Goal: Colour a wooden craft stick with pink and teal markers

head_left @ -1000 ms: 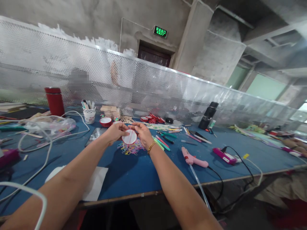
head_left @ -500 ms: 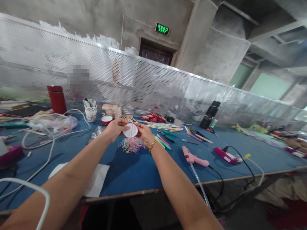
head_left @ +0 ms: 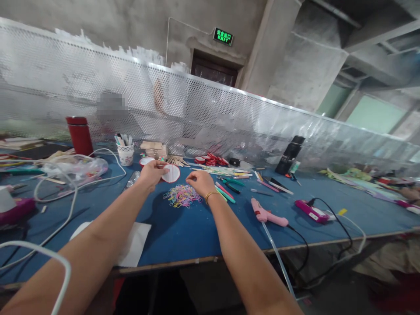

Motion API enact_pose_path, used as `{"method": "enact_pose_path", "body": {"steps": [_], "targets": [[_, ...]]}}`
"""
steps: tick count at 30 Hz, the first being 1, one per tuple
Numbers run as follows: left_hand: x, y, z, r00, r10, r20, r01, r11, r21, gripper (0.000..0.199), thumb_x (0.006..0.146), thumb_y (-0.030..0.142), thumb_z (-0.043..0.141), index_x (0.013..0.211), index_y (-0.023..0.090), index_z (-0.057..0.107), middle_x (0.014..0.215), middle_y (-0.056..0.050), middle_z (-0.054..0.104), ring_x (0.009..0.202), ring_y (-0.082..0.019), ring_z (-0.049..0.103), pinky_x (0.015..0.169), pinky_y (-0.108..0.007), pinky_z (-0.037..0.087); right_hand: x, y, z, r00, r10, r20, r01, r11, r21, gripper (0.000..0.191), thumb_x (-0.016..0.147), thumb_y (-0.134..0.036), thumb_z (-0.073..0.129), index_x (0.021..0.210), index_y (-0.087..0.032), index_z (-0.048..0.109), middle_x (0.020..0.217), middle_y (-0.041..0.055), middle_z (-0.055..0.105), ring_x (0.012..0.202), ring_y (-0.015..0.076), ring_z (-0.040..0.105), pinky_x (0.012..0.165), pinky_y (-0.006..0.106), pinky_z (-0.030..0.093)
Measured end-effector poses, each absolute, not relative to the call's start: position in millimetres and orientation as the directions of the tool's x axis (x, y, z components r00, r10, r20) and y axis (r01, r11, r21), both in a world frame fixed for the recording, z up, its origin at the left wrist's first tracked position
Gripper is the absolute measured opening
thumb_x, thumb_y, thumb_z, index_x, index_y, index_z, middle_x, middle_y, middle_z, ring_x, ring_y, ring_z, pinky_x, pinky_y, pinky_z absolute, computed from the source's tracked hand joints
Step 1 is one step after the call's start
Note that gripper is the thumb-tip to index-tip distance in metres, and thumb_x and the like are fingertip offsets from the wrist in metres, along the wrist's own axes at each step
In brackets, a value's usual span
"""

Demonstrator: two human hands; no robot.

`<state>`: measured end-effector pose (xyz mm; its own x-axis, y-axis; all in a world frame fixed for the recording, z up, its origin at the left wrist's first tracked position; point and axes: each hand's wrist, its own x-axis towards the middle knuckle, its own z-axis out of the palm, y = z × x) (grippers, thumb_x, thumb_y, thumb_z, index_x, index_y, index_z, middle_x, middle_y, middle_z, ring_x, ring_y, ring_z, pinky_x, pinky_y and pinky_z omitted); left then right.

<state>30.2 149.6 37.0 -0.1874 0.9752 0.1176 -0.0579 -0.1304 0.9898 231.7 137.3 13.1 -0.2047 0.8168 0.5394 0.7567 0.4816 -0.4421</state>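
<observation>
My left hand [head_left: 151, 175] pinches a white disc with a red rim [head_left: 172, 173] by its left side, holding it tilted above the table. Off to the right of the disc, clear of it, is my right hand [head_left: 201, 181], with a gold bracelet [head_left: 211, 196] on the wrist. Its fingertips are drawn together; whether anything small is between them I cannot make out. Just below both hands lies a heap of thin coloured loops [head_left: 183, 196]. Behind my left hand, partly hidden, stands a red-rimmed round piece [head_left: 144, 162] with a white top.
On the blue table [head_left: 177, 240], a pink glue gun [head_left: 267, 214] lies to the right with its cord. Pens [head_left: 225, 192], pliers [head_left: 232, 187] and red-rimmed discs [head_left: 211, 160] lie further back. A paper cup [head_left: 125, 154] and red flask [head_left: 79, 135] stand left, near white cables [head_left: 70, 197].
My right hand has let go of the disc and moved slightly right, over the edge of the loop heap. My left hand has shifted left with the disc.
</observation>
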Motion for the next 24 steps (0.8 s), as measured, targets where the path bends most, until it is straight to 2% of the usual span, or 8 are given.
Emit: {"method": "enact_pose_path", "body": {"steps": [3, 5, 8, 10, 14, 16, 20, 24], "targets": [[30, 150, 38, -0.227, 0.971, 0.078, -0.067, -0.095, 0.993, 0.031, 0.057, 0.010, 0.079, 0.084, 0.016, 0.065, 0.070, 0.002, 0.064, 0.058, -0.012, 0.059, 0.059, -0.026, 0.050, 231, 136, 13, -0.224, 0.832, 0.508, 0.795, 0.457, -0.398, 0.006, 0.075, -0.022, 0.071, 0.076, -0.025, 0.076, 0.083, 0.0026, 0.073, 0.082, 0.0182, 0.063, 0.084, 0.031, 0.045], [30, 149, 40, -0.226, 0.972, 0.055, -0.088, -0.077, 0.993, 0.028, 0.060, 0.010, 0.076, 0.084, 0.016, 0.065, 0.070, 0.001, 0.064, 0.058, -0.012, 0.060, 0.060, -0.027, 0.051, 227, 135, 11, -0.292, 0.816, 0.499, 0.768, 0.510, -0.386, 0.007, 0.076, -0.026, 0.073, 0.082, -0.025, 0.077, 0.089, 0.0027, 0.073, 0.088, 0.0187, 0.062, 0.088, 0.032, 0.044], [30, 147, 41, -0.181, 0.983, 0.028, -0.121, -0.051, 0.991, 0.026, 0.063, 0.009, 0.073, 0.086, 0.017, 0.063, 0.071, 0.001, 0.065, 0.057, -0.013, 0.060, 0.060, -0.030, 0.054, 219, 132, 7, -0.413, 0.778, 0.474, 0.691, 0.607, -0.394, 0.024, 0.073, -0.036, 0.078, 0.096, -0.028, 0.076, 0.104, 0.0028, 0.071, 0.101, 0.0208, 0.060, 0.096, 0.036, 0.041], [29, 145, 41, -0.149, 0.989, 0.006, -0.144, -0.028, 0.989, 0.026, 0.065, 0.010, 0.071, 0.088, 0.018, 0.062, 0.071, 0.001, 0.065, 0.056, -0.015, 0.061, 0.059, -0.033, 0.055, 216, 132, 5, -0.458, 0.786, 0.416, 0.679, 0.611, -0.406, 0.030, 0.068, -0.037, 0.082, 0.096, -0.030, 0.077, 0.105, 0.0025, 0.071, 0.104, 0.0223, 0.060, 0.097, 0.036, 0.041], [28, 143, 43, -0.129, 0.991, -0.030, -0.180, 0.007, 0.984, 0.028, 0.067, 0.011, 0.070, 0.092, 0.019, 0.060, 0.074, 0.000, 0.066, 0.056, -0.016, 0.063, 0.058, -0.036, 0.057, 219, 134, 5, -0.404, 0.851, 0.337, 0.703, 0.524, -0.481, 0.014, 0.073, -0.022, 0.074, 0.085, -0.029, 0.078, 0.091, 0.0004, 0.075, 0.089, 0.0200, 0.066, 0.084, 0.031, 0.047], [29, 141, 44, -0.082, 0.996, -0.040, -0.208, 0.022, 0.978, 0.031, 0.067, 0.009, 0.067, 0.096, 0.019, 0.061, 0.079, -0.002, 0.068, 0.059, -0.016, 0.064, 0.059, -0.037, 0.058, 222, 135, 7, -0.353, 0.865, 0.356, 0.703, 0.496, -0.509, 0.016, 0.077, -0.018, 0.067, 0.085, -0.028, 0.077, 0.088, -0.0003, 0.075, 0.085, 0.0189, 0.067, 0.080, 0.030, 0.049], [31, 136, 46, 0.055, 0.997, -0.051, -0.272, 0.064, 0.960, 0.041, 0.065, 0.001, 0.061, 0.102, 0.018, 0.062, 0.086, -0.007, 0.070, 0.064, -0.018, 0.066, 0.061, -0.038, 0.060, 225, 135, 9, -0.324, 0.865, 0.384, 0.734, 0.486, -0.475, 0.022, 0.075, -0.013, 0.064, 0.084, -0.029, 0.077, 0.090, -0.0006, 0.076, 0.088, 0.0198, 0.068, 0.083, 0.031, 0.050], [32, 134, 46, 0.088, 0.995, -0.049, -0.286, 0.072, 0.956, 0.047, 0.062, -0.004, 0.058, 0.102, 0.018, 0.063, 0.085, -0.007, 0.070, 0.065, -0.018, 0.067, 0.059, -0.036, 0.060, 225, 133, 12, -0.331, 0.861, 0.387, 0.756, 0.487, -0.438, 0.023, 0.076, -0.013, 0.063, 0.085, -0.029, 0.077, 0.094, -0.0007, 0.076, 0.092, 0.0195, 0.068, 0.086, 0.031, 0.050]]}}
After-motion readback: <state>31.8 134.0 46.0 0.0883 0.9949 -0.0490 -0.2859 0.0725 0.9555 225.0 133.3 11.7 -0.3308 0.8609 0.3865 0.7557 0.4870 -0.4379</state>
